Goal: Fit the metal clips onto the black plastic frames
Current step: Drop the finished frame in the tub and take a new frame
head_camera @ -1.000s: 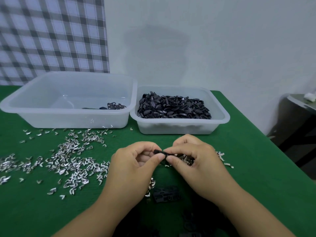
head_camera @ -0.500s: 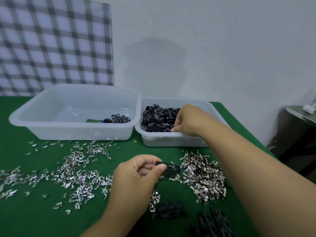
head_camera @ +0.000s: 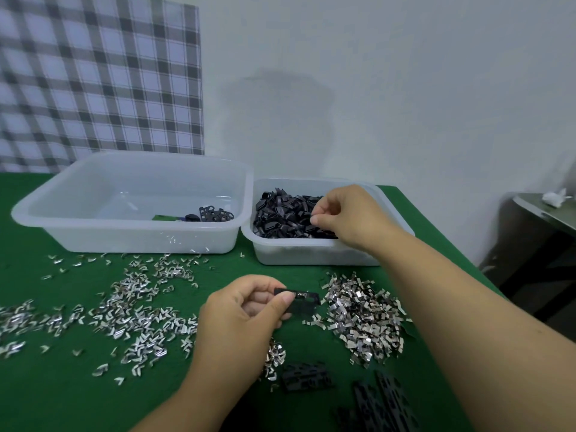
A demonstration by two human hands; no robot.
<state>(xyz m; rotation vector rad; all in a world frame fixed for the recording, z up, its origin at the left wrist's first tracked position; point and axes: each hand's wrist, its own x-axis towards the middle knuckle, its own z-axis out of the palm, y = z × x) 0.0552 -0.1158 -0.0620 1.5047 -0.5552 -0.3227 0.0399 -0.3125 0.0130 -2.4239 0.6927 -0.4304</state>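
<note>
My left hand [head_camera: 240, 319] pinches a black plastic frame [head_camera: 300, 302] between thumb and fingers, just above the green table; a small metal clip shows on the frame. My right hand [head_camera: 346, 215] reaches into the smaller white tub [head_camera: 311, 252], fingers curled among the dark clips [head_camera: 282, 218] piled there; whether it grips one is hidden. Shiny metal clips lie in a heap [head_camera: 363, 316] to the right of the frame and are scattered [head_camera: 134, 313] to the left. More black frames [head_camera: 307, 375] lie near the front edge.
A larger white tub [head_camera: 131, 235] stands at the back left with a few black frames [head_camera: 215, 213] inside. A checked cloth [head_camera: 99, 79] hangs behind it. A dark side table [head_camera: 544, 213] stands to the right, beyond the green table's edge.
My right hand left the frame and went back into the smaller tub, where it stays with fingers shifting slightly. My left hand keeps holding the frame in about the same place.
</note>
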